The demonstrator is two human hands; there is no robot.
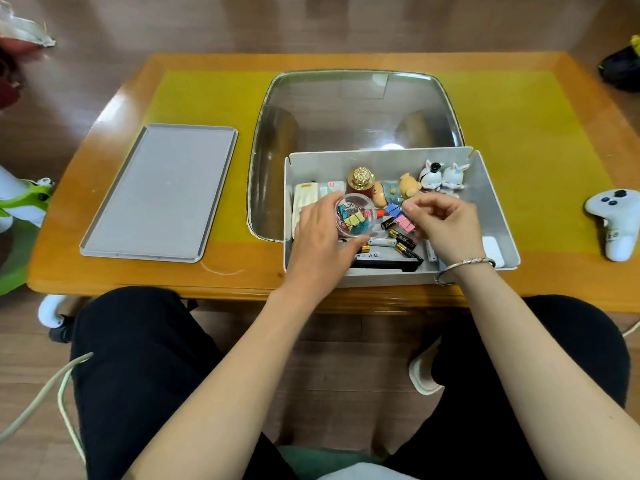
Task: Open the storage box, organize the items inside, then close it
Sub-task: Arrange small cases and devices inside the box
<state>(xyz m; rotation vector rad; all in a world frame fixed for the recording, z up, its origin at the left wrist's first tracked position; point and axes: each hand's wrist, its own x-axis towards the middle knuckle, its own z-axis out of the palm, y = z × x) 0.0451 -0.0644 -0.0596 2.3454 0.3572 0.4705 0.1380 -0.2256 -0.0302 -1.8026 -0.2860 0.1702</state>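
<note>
Clear cup [356, 216] held by left hand [320, 233] | right hand [446, 226] pinches pink clip [404, 223] | labels unreadable

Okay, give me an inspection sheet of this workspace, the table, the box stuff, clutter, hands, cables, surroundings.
Surface: wooden table with yellow mat.
Job's things: open storage box; lid lying flat to its left; inside are batteries, figurines, binder clips.
Clutter: white controller at the right; glass inset behind the box.
Hands: left hand holds a clear cup of clips; right hand fingers pinch a pink clip.
Cables: pale cord by the left leg.
Surroundings: wood floor, green and white toy at the left.
</note>
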